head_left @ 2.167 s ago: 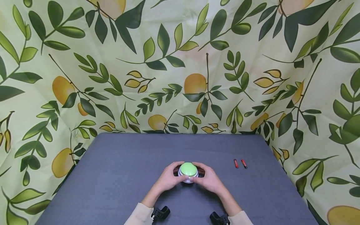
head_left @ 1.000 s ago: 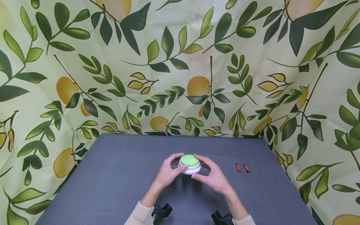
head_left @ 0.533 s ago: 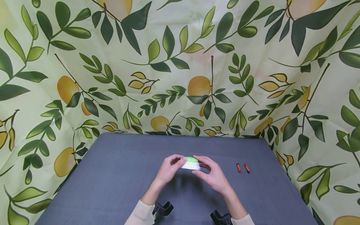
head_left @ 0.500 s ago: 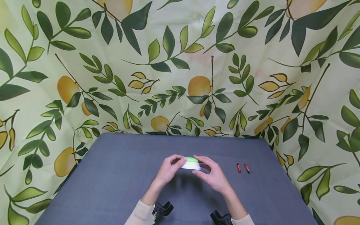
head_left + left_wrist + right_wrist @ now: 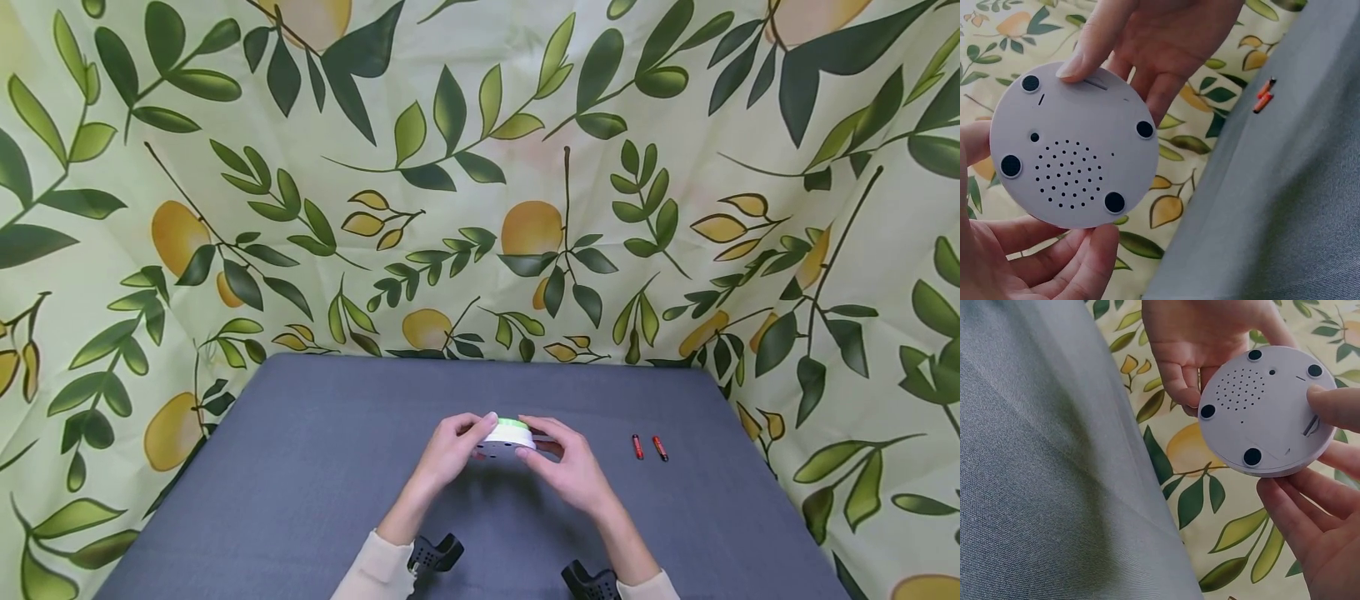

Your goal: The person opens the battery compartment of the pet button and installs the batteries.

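Over the table [image 5: 337,450], both hands [image 5: 447,454] [image 5: 567,468] curled round the green-topped button [image 5: 510,434], underside [image 5: 1075,147] now tipped into view

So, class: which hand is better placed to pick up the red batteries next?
Probably the right hand: the red batteries lie on its side of the table, nearer to it than to the left hand. Both hold the round white device, so the left could support it.

A grey-blue, cloth-covered table [image 5: 322,450] carries a small red battery [image 5: 637,447] and, just to its right, a second red battery [image 5: 660,448]; the two lie on the right side of the table, apart from each other, the second more slanted; soft shadow [image 5: 517,496] darkens the table's middle
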`<state>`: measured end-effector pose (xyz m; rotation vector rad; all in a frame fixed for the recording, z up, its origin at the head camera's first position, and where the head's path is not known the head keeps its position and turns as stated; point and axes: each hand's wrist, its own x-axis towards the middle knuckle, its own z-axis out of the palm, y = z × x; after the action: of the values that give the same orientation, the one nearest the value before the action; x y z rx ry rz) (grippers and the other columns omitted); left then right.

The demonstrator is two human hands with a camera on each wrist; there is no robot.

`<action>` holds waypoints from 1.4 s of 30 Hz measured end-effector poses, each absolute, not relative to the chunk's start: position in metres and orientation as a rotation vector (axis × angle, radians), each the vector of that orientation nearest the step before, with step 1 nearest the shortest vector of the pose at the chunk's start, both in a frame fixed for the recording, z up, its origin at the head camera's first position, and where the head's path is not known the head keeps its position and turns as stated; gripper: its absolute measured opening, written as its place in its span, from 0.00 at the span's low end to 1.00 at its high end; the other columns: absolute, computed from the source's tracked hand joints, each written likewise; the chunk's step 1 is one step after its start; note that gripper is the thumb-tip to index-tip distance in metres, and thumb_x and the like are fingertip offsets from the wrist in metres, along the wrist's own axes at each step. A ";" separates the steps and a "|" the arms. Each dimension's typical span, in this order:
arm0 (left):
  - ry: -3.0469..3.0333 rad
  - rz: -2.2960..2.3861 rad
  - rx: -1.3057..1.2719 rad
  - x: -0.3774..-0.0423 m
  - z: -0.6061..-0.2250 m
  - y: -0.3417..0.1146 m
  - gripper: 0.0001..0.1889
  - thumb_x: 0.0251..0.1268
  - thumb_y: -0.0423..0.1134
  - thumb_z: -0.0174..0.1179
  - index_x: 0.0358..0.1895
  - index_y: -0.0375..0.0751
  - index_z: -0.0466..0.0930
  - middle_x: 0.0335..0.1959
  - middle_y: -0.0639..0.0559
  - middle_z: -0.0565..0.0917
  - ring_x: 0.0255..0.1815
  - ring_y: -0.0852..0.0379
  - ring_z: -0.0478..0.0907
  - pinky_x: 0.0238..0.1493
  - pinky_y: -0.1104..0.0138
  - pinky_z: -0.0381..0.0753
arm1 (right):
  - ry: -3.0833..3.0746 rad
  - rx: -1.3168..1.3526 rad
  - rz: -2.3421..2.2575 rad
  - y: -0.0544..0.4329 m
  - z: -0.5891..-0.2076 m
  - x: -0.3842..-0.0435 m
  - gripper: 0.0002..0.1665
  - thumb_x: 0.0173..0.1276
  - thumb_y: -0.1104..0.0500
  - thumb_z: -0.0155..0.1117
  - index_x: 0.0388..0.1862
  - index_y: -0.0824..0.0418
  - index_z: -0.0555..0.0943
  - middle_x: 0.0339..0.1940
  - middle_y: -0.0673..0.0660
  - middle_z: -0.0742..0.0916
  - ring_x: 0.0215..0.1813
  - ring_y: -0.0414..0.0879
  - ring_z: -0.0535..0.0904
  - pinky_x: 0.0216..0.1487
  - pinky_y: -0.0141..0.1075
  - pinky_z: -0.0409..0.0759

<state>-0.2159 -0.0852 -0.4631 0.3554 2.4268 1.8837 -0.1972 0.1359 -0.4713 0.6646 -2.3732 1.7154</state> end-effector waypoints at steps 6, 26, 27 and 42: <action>2.441 1.879 0.422 -0.215 -0.462 -0.084 0.22 0.77 0.51 0.55 0.50 0.33 0.85 0.41 0.46 0.85 0.40 0.51 0.82 0.46 0.54 0.83 | -2.311 0.645 1.728 0.137 -0.471 -0.197 0.24 0.67 0.60 0.73 0.62 0.60 0.82 0.55 0.56 0.86 0.56 0.53 0.82 0.58 0.48 0.80; 2.408 2.109 0.640 -0.210 -0.461 -0.084 0.16 0.74 0.36 0.60 0.59 0.33 0.81 0.50 0.42 0.84 0.47 0.53 0.81 0.49 0.66 0.82 | -2.161 0.430 1.918 0.140 -0.465 -0.198 0.17 0.69 0.65 0.68 0.56 0.70 0.83 0.48 0.64 0.87 0.48 0.42 0.85 0.49 0.30 0.81; 2.414 2.109 0.674 -0.210 -0.462 -0.084 0.17 0.73 0.35 0.61 0.60 0.33 0.80 0.51 0.41 0.83 0.49 0.52 0.81 0.50 0.65 0.82 | -2.168 0.405 1.920 0.141 -0.465 -0.197 0.17 0.69 0.65 0.68 0.55 0.69 0.83 0.48 0.64 0.87 0.47 0.42 0.85 0.48 0.31 0.82; 2.481 1.770 0.920 -0.205 -0.464 -0.078 0.53 0.49 0.43 0.81 0.79 0.58 0.58 0.68 0.54 0.70 0.64 0.54 0.72 0.61 0.57 0.77 | -2.208 0.163 2.104 0.140 -0.462 -0.199 0.15 0.73 0.60 0.65 0.46 0.73 0.84 0.34 0.60 0.86 0.32 0.46 0.84 0.36 0.35 0.85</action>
<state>-0.2048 -0.0781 -0.4639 0.9198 2.4809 1.7700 -0.1994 0.1396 -0.4624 0.1633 -2.2083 2.1035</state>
